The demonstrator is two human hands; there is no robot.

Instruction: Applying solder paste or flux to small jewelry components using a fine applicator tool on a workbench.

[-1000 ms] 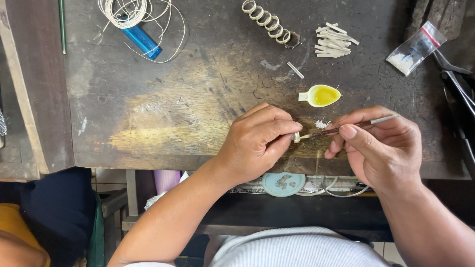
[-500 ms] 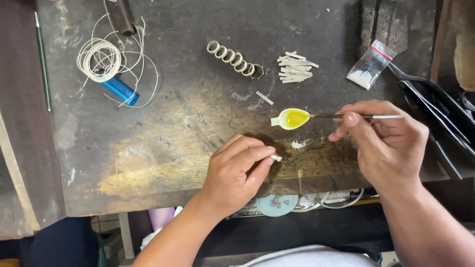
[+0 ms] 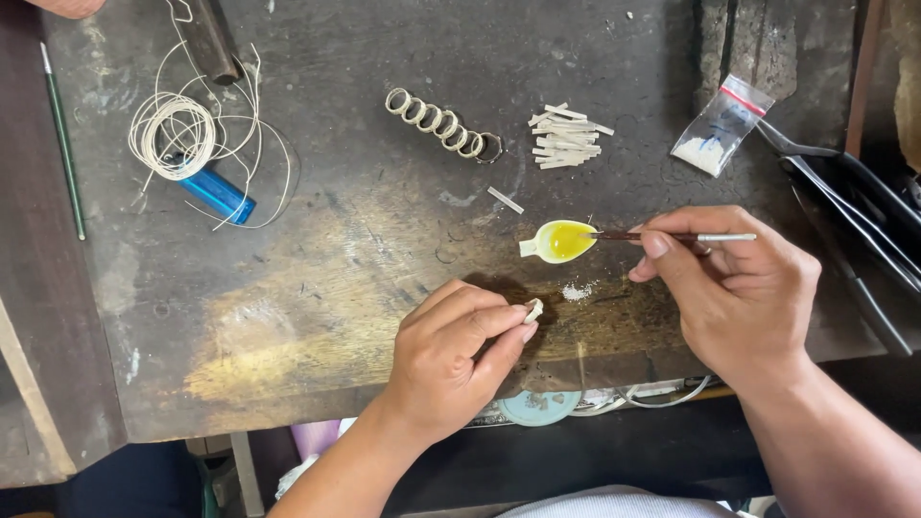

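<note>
My left hand (image 3: 456,355) rests on the worn dark workbench (image 3: 317,317) and pinches a small pale ring piece (image 3: 533,309) between thumb and forefinger. My right hand (image 3: 734,293) holds a thin brush (image 3: 672,236) level, its tip dipped into a small white dish of yellow liquid (image 3: 559,242). A little patch of white powder (image 3: 576,291) lies on the bench between the two hands.
A row of pale rings (image 3: 441,125) and a pile of short white strips (image 3: 568,135) lie farther back. A coil of white wire (image 3: 177,134) sits over a blue lighter (image 3: 219,195) at left. A small plastic bag (image 3: 721,125) and dark tools (image 3: 854,211) are at right.
My right hand has moved the brush from the small piece up to the yellow dish. My left hand has drawn back toward the bench's front edge with the piece. The camera has shifted.
</note>
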